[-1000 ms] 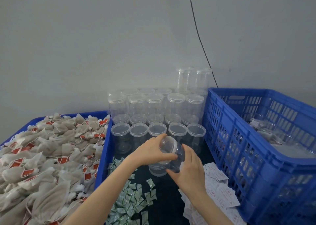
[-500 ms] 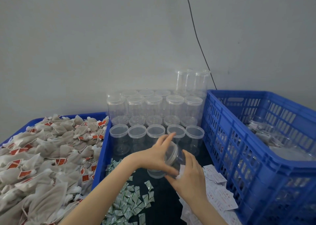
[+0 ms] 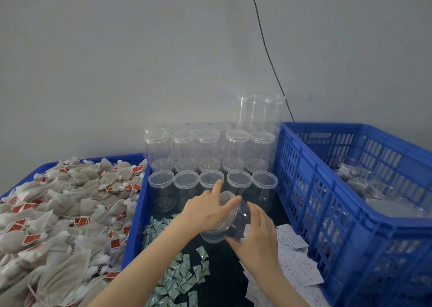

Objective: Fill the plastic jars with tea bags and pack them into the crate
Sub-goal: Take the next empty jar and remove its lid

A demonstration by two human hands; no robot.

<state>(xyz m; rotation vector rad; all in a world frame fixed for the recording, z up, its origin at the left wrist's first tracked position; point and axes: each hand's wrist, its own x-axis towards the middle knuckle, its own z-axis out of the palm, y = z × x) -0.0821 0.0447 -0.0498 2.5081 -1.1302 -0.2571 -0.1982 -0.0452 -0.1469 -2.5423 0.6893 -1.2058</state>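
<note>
A clear plastic jar [image 3: 236, 218] is tilted on its side between my hands, over the dark table. My right hand [image 3: 254, 241] grips its body from below and the right. My left hand [image 3: 208, 211] lies over its lid end with the index finger raised. Rows of empty clear jars [image 3: 210, 157] stand stacked behind, by the wall. A blue tray on the left holds a heap of tea bags [image 3: 58, 215] with red tags. The blue crate [image 3: 350, 215] on the right holds several packed jars.
Small green sachets [image 3: 180, 281] lie scattered on the dark surface beneath my left arm. White printed paper slips [image 3: 299, 264] lie next to the crate. A black cable [image 3: 268, 56] runs down the grey wall behind.
The jar has dropped slightly and tilted further. My left hand has turned over the lid end, its fingers spreading from a full grasp to a looser hold with the index finger lifted.
</note>
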